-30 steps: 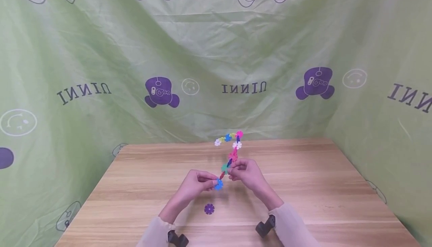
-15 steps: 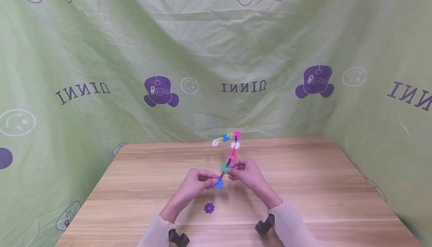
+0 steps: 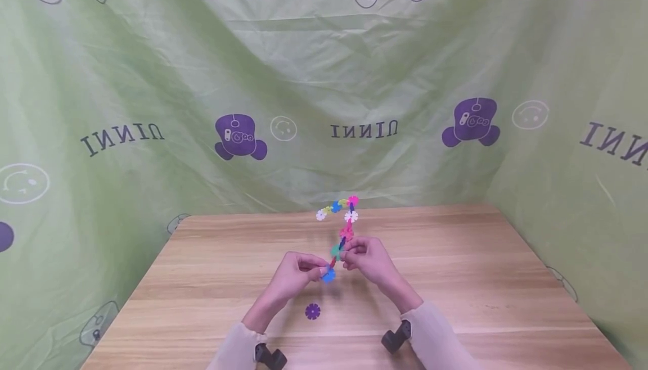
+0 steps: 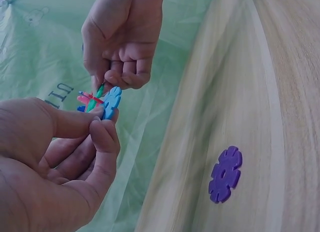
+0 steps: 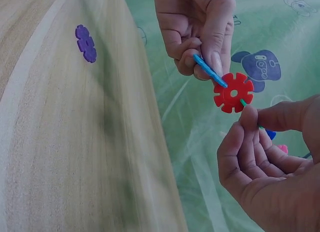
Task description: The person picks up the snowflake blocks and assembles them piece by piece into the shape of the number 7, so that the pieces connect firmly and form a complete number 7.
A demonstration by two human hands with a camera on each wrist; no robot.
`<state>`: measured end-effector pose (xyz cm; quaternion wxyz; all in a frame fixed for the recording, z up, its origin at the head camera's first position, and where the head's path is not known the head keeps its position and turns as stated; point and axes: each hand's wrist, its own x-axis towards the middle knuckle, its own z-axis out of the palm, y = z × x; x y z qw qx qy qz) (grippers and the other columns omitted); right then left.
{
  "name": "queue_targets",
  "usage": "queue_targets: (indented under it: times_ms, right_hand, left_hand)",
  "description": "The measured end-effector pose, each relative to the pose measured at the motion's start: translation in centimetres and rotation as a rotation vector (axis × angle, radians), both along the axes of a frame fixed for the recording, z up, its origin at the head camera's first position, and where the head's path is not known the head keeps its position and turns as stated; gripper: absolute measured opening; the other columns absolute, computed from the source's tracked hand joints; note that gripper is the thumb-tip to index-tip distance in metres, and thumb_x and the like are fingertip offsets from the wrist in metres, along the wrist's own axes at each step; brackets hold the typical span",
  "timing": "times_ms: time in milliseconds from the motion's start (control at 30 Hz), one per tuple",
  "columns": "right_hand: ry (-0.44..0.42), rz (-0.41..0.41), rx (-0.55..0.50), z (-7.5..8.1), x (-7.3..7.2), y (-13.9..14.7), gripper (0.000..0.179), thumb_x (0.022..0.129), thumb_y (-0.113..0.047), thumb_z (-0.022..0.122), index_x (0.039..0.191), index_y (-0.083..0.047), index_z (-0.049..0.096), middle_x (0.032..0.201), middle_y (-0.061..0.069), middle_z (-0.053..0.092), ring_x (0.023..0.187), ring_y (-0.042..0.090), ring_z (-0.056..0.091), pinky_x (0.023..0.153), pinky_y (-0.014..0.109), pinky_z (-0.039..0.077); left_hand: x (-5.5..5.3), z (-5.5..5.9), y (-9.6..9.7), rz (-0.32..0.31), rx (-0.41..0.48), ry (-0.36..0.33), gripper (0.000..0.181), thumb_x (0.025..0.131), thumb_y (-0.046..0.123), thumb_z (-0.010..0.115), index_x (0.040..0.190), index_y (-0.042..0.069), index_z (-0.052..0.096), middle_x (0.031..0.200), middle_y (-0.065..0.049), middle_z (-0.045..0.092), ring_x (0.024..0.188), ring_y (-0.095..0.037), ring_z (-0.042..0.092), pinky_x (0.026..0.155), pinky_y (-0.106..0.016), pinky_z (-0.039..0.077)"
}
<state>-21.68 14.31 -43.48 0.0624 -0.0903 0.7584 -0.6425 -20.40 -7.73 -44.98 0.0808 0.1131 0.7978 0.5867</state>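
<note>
Between both hands hangs a chain of notched snowflake discs, held above the table. My left hand (image 3: 295, 275) pinches the blue snowflake disc (image 3: 328, 275) at the chain's near end. A red disc (image 5: 233, 93) joins the blue one to a green disc (image 3: 337, 252), which my right hand (image 3: 371, 258) pinches between thumb and fingers. Beyond it the chain runs up through dark blue, pink and white discs, then bends left from a bright pink disc (image 3: 353, 201) to a white disc (image 3: 321, 214) at the far end. A loose purple disc (image 3: 313, 311) lies flat on the table.
The wood-grain table (image 3: 455, 280) reaches back to a green printed curtain (image 3: 304, 66), which also hangs at both sides. Black camera mounts (image 3: 396, 337) sit at the wrists by the light sleeves.
The chain's far part has swung slightly left. Both hands keep their hold on the blue and green discs, and the purple disc stays on the table.
</note>
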Motion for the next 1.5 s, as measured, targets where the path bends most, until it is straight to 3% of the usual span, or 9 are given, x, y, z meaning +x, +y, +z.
queue_targets:
  times_ms: [400, 700, 800, 967, 1133, 1367, 1500]
  right_hand:
    - [0.033, 0.017, 0.050, 0.2, 0.3, 0.0, 0.012, 0.096, 0.000, 0.067, 0.105, 0.009, 0.066, 0.094, 0.020, 0.074, 0.075, 0.014, 0.069, 0.075, 0.032, 0.064]
    - [0.032, 0.013, 0.060, -0.1, 0.2, -0.2, 0.013, 0.097, 0.000, 0.067, 0.106, 0.009, 0.066, 0.095, 0.019, 0.073, 0.077, 0.019, 0.070, 0.079, 0.039, 0.065]
    - [0.025, 0.004, 0.062, -0.1, 0.0, -0.2, 0.012, 0.096, 0.000, 0.068, 0.105, 0.008, 0.066, 0.096, 0.023, 0.073, 0.079, 0.022, 0.072, 0.078, 0.037, 0.065]
    - [0.010, -0.001, 0.047, -0.2, 0.0, -0.2, 0.013, 0.095, 0.001, 0.069, 0.105, 0.009, 0.066, 0.097, 0.023, 0.075, 0.077, 0.017, 0.071, 0.078, 0.035, 0.065]
    - [0.003, 0.007, 0.037, -0.2, 0.2, -0.4, 0.014, 0.094, 0.002, 0.069, 0.105, 0.010, 0.066, 0.099, 0.025, 0.074, 0.076, 0.015, 0.071, 0.078, 0.034, 0.065]
    - [-0.002, -0.007, 0.038, -0.2, 0.3, -0.3, 0.014, 0.094, 0.001, 0.070, 0.105, 0.009, 0.066, 0.097, 0.021, 0.075, 0.078, 0.018, 0.072, 0.080, 0.040, 0.066]
    - [-0.007, -0.006, 0.028, -0.1, 0.3, -0.3, 0.014, 0.094, 0.001, 0.070, 0.106, 0.008, 0.067, 0.097, 0.020, 0.075, 0.077, 0.016, 0.071, 0.080, 0.039, 0.066]
  left_hand:
    - [0.3, 0.0, 0.4, 0.027, -0.021, 0.003, 0.014, 0.092, 0.010, 0.077, 0.104, 0.004, 0.081, 0.096, -0.010, 0.082, 0.088, -0.029, 0.074, 0.079, -0.039, 0.061]
    - [0.3, 0.2, 0.4, 0.045, -0.018, 0.001, 0.015, 0.092, 0.011, 0.077, 0.105, 0.005, 0.081, 0.098, -0.011, 0.082, 0.085, -0.019, 0.072, 0.081, -0.041, 0.060]
    - [0.1, 0.2, 0.2, 0.029, -0.033, -0.005, 0.015, 0.093, 0.012, 0.076, 0.106, 0.006, 0.081, 0.100, -0.010, 0.082, 0.086, -0.016, 0.071, 0.084, -0.042, 0.061]
    - [0.0, 0.0, 0.0, -0.015, -0.047, -0.018, 0.018, 0.095, 0.015, 0.076, 0.109, 0.005, 0.080, 0.101, -0.009, 0.082, 0.091, -0.023, 0.074, 0.085, -0.044, 0.063]
    - [0.3, -0.3, -0.8, -0.050, -0.083, 0.016, 0.025, 0.094, 0.023, 0.078, 0.112, 0.005, 0.079, 0.105, -0.011, 0.082, 0.096, -0.026, 0.076, 0.082, -0.033, 0.062]
    - [1.2, -0.9, -2.3, -0.102, -0.229, 0.077, 0.028, 0.091, 0.024, 0.082, 0.112, 0.005, 0.078, 0.101, -0.010, 0.081, 0.088, -0.016, 0.071, 0.076, -0.023, 0.058]
    - [1.7, -1.4, -3.0, -0.119, -0.265, 0.096, 0.030, 0.092, 0.023, 0.081, 0.112, 0.002, 0.077, 0.098, -0.007, 0.079, 0.085, -0.011, 0.068, 0.073, -0.020, 0.058]
